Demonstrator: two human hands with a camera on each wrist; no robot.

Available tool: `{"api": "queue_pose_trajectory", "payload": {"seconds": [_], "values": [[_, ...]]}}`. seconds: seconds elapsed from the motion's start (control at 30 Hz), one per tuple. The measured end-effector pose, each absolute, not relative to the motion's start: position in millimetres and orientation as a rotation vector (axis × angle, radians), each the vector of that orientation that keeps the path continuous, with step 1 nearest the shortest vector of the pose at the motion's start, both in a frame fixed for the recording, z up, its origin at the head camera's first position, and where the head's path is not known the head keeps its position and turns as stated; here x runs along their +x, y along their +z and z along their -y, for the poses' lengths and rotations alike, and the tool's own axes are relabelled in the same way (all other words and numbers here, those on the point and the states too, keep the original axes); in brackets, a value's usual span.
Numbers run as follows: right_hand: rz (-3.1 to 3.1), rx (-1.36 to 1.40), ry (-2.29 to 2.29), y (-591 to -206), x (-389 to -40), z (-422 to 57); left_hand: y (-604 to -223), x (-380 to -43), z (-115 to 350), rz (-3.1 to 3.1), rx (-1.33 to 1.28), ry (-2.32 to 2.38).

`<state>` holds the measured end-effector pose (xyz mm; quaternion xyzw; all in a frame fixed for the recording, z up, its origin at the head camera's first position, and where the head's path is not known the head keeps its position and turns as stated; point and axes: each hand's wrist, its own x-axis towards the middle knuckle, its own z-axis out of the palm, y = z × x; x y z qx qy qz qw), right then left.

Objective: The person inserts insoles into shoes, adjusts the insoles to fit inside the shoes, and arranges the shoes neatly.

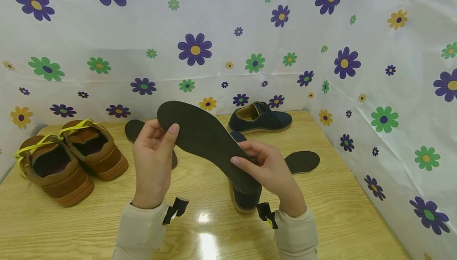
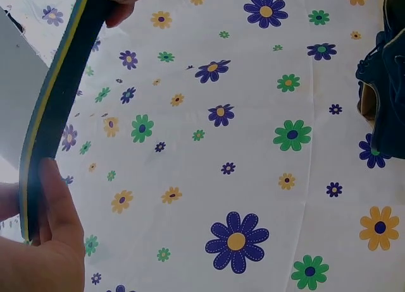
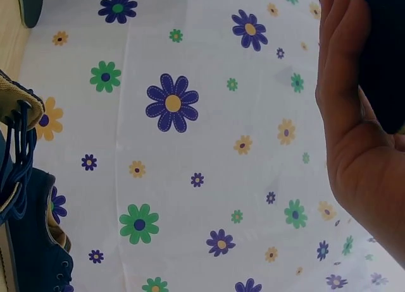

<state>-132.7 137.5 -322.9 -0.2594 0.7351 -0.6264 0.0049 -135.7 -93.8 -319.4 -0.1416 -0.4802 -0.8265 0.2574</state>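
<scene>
A dark, thin insole (image 1: 203,133) is held up in the air, slanting from upper left to lower right in the head view. My left hand (image 1: 153,153) pinches its upper-left end, with the thumb on the dark face. Lower down, my right hand (image 1: 269,168) grips its right edge between thumb and fingers. Behind and below it, a navy shoe (image 1: 247,201) stands on the table, mostly hidden. From the left wrist, the insole (image 2: 60,96) appears edge-on with a yellowish line along it. In the right wrist view, my right hand (image 3: 351,115) holds its dark surface.
Another navy lace-up shoe (image 1: 265,120) sits at the back of the wooden table (image 1: 192,228). Brown shoes (image 1: 94,149) with yellow laces stand at left. One insole (image 1: 303,161) lies at right, another dark insole (image 1: 133,130) behind my left hand. Flowered cloth (image 1: 228,49) encloses the table.
</scene>
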Motion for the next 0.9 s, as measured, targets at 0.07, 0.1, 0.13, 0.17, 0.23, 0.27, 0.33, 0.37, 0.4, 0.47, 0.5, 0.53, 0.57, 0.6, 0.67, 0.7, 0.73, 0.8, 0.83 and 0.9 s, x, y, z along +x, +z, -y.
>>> {"api": "queue_pose_trajectory", "payload": {"seconds": [0.07, 0.1, 0.13, 0.17, 0.23, 0.27, 0.33, 0.37, 0.4, 0.47, 0.5, 0.53, 0.57, 0.6, 0.67, 0.7, 0.73, 0.8, 0.83, 0.9], "values": [[-2.279, -0.751, -1.98, -322.0, -132.5, -140.8, -319.6, -135.7, 95.8, 1.395, -0.339, -2.217], [-2.266, -0.721, -1.99, -321.6, -132.4, -142.9, -319.7, -136.0, 97.1, 1.452, -0.309, -2.198], [-2.252, -0.695, -2.001, -321.1, -132.4, -145.1, -319.9, -136.3, 98.6, 1.518, -0.282, -2.169], [-2.238, -0.67, -2.01, -320.7, -132.4, -147.6, -320.1, -136.6, 100.2, 1.583, -0.262, -2.132], [-2.221, -0.641, -2.022, -319.8, -132.4, -152.5, -321.1, -137.6, 103.9, 1.697, -0.244, -2.049], [-2.213, -0.626, -2.028, -319.3, -132.4, -155.0, -321.8, -138.3, 105.9, 1.75, -0.252, -1.99], [-2.21, -0.595, -2.026, -317.9, -132.2, -159.7, -322.9, -138.9, 110.0, 1.856, -0.293, -1.824], [-2.208, -0.582, -2.021, -317.0, -132.1, -161.8, -323.2, -139.2, 112.2, 1.904, -0.332, -1.724], [-2.208, -0.573, -2.014, -316.2, -132.0, -163.8, -323.8, -139.6, 114.7, 1.961, -0.379, -1.608], [-2.205, -0.541, -1.995, -315.0, -132.1, -167.5, -324.1, -139.9, 119.3, 2.08, -0.494, -1.348], [-2.204, -0.532, -1.982, -314.6, -132.3, -169.1, -324.1, -139.9, 120.9, 2.128, -0.56, -1.219], [-2.204, -0.529, -1.966, -314.6, -132.8, -170.7, -324.3, -140.4, 121.9, 2.161, -0.63, -1.097], [-2.204, -0.535, -1.95, -314.7, -133.4, -172.3, -324.4, -140.7, 122.4, 2.195, -0.694, -0.989], [-2.207, -0.543, -1.93, -314.9, -134.0, -173.8, -324.9, -140.8, 122.2, 2.226, -0.749, -0.891], [-2.207, -0.569, -1.878, -315.5, -135.3, -176.0, -325.7, -140.6, 119.5, 2.272, -0.83, -0.749], [-2.206, -0.586, -1.847, -315.8, -135.8, -176.7, -326.3, -140.6, 117.7, 2.29, -0.863, -0.698], [-2.203, -0.606, -1.818, -316.1, -136.3, -177.2, -326.8, -140.3, 115.9, 2.314, -0.891, -0.663], [-2.194, -0.64, -1.767, -316.5, -136.8, -177.2, -328.0, -139.2, 112.4, 2.376, -0.94, -0.623], [-2.191, -0.654, -1.742, -316.7, -136.7, -177.0, -328.5, -138.7, 110.9, 2.403, -0.967, -0.615], [-2.195, -0.696, -1.702, -317.3, -136.7, -176.2, -329.4, -138.0, 108.2, 2.457, -1.018, -0.62]]}}
